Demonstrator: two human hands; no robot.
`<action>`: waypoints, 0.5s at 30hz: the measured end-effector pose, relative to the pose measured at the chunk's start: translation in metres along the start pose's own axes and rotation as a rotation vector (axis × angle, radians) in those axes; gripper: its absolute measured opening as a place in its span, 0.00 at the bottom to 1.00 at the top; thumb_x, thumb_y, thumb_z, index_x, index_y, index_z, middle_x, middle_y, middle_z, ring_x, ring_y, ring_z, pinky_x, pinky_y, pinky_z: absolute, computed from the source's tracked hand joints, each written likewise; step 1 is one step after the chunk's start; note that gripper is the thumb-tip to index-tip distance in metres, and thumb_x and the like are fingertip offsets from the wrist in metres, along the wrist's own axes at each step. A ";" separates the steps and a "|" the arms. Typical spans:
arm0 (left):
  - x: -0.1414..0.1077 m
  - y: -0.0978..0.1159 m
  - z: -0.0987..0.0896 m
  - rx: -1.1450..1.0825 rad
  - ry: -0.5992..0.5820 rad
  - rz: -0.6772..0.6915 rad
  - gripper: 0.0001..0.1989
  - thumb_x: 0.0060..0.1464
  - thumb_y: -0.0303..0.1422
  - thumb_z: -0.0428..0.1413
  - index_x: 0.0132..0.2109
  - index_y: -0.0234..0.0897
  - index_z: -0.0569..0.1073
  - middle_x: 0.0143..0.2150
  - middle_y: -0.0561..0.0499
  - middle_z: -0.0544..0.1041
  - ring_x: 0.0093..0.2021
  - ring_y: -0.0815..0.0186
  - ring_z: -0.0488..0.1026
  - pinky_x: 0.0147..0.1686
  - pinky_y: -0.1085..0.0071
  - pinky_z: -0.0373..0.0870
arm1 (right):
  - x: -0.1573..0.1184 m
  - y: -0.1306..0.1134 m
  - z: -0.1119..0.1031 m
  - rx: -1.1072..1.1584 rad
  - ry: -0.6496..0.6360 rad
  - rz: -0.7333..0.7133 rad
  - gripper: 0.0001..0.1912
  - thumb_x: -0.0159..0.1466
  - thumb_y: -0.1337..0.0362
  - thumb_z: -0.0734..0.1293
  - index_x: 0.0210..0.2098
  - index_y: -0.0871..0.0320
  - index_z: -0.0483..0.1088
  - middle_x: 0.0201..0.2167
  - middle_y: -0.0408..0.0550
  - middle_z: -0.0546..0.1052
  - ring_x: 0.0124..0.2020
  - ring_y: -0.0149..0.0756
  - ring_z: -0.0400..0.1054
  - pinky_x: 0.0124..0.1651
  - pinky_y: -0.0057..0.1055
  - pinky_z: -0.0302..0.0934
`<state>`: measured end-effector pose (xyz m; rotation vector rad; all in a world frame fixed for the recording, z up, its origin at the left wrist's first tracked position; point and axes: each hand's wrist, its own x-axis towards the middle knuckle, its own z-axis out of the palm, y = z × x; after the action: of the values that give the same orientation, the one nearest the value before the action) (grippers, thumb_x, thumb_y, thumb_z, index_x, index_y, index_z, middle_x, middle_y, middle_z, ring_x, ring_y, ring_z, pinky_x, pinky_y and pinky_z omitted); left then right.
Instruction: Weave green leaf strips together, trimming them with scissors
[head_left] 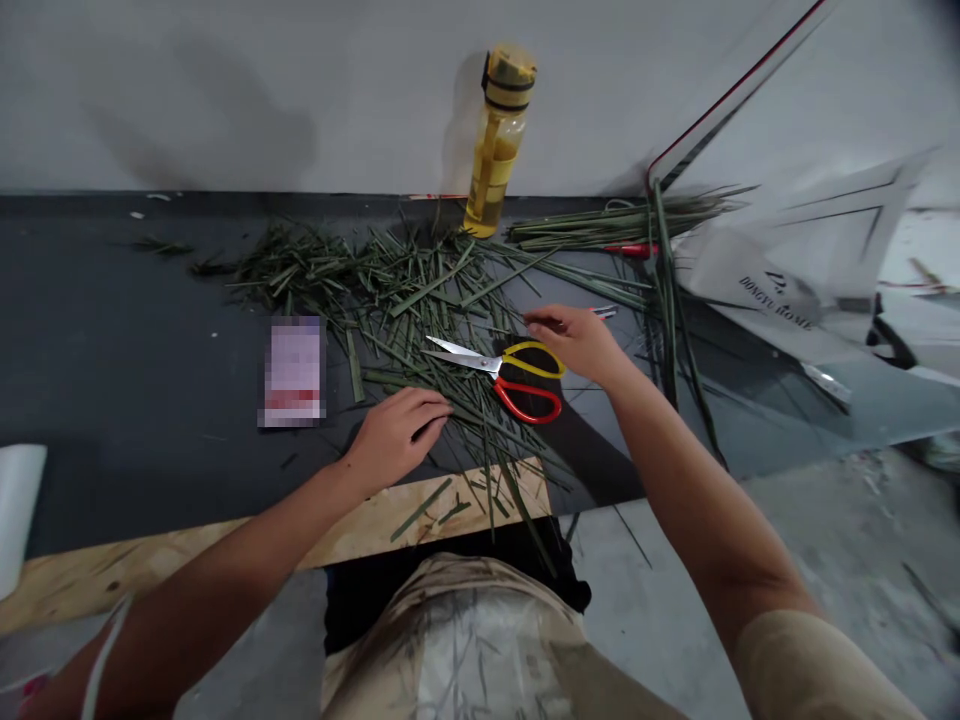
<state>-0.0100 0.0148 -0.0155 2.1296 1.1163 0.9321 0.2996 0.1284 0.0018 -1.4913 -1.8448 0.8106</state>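
Scissors (pixel 491 365) with one yellow and one red handle lie partly opened on a loose heap of green leaf strips (pixel 420 280). My left hand (pixel 397 435) is just below the blades, its fingers bent together at the ends of some strips; what they hold, if anything, is too small to tell. Beside the yellow handle is my right hand (pixel 570 340), fingers curled toward the strips, their grip partly hidden. A small object with a light end (pixel 604 313) lies behind the right hand. To the left a blurred pinkish packet (pixel 292 372) rests on the dark tabletop.
A yellow bottle (pixel 498 145) stands against the wall. Right of it lies a bundle of long leaves (pixel 622 222), with more hanging over the table edge. A printed bag (pixel 780 285) is at the right, a white roll (pixel 19 515) at the far left. Plywood (pixel 337 535) edges the near side.
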 end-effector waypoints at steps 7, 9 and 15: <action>0.001 0.000 0.002 -0.006 -0.043 0.004 0.11 0.66 0.33 0.56 0.47 0.45 0.84 0.48 0.44 0.85 0.48 0.58 0.82 0.52 0.61 0.77 | -0.016 -0.016 0.034 -0.185 -0.254 -0.401 0.22 0.64 0.58 0.75 0.57 0.56 0.78 0.59 0.59 0.80 0.60 0.53 0.73 0.66 0.51 0.64; 0.002 0.001 0.001 0.004 -0.017 -0.008 0.10 0.66 0.33 0.57 0.46 0.45 0.84 0.47 0.44 0.85 0.47 0.57 0.82 0.52 0.60 0.76 | -0.018 -0.017 0.044 -0.182 -0.204 -0.408 0.16 0.68 0.60 0.71 0.53 0.56 0.79 0.53 0.58 0.82 0.56 0.50 0.75 0.62 0.48 0.66; 0.005 -0.001 -0.010 0.159 0.123 0.019 0.10 0.66 0.31 0.57 0.48 0.44 0.82 0.50 0.44 0.85 0.51 0.56 0.81 0.54 0.58 0.75 | -0.024 -0.008 0.051 -0.236 -0.142 -0.449 0.15 0.68 0.60 0.72 0.53 0.57 0.78 0.50 0.58 0.83 0.52 0.51 0.77 0.56 0.47 0.67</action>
<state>-0.0158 0.0207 -0.0085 2.2384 1.2703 1.0250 0.2590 0.0998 -0.0256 -1.1011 -2.3319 0.5037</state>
